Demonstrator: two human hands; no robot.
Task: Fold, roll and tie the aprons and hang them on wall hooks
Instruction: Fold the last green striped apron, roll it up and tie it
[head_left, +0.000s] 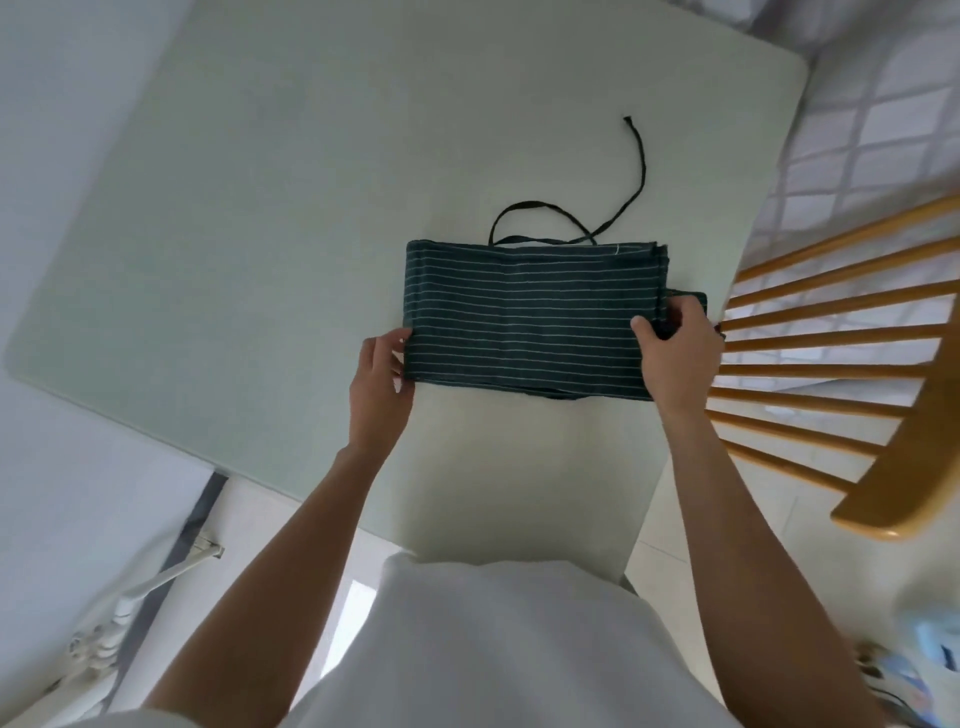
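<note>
A dark green apron with thin white stripes lies folded into a flat, wide rectangle on the pale table, towards the table's right side and near the person's edge. The cloth looks like soft woven fabric, stacked in several layers that show at its right end, where a small flap of the same cloth sticks out past the fold. From the apron's far edge a narrow dark strap runs out over the tabletop: one part makes a low loop just beyond the edge, the other curves away and ends in a loose tip farther off. The left hand is at the apron's left end, thumb and fingers curled in against the cloth's edge and pinching it. The right hand is at the right end, thumb on top of the striped surface and fingers bent round the layered edge, gripping it. The table is smooth, matt, light grey-green, with rounded corners. To the right, just beside the table's edge, stands a wooden chair of honey colour, its back made of slim round spindles set into a curved rail. Beyond it lies a floor of pale square tiles. The person wears a white top.
</note>
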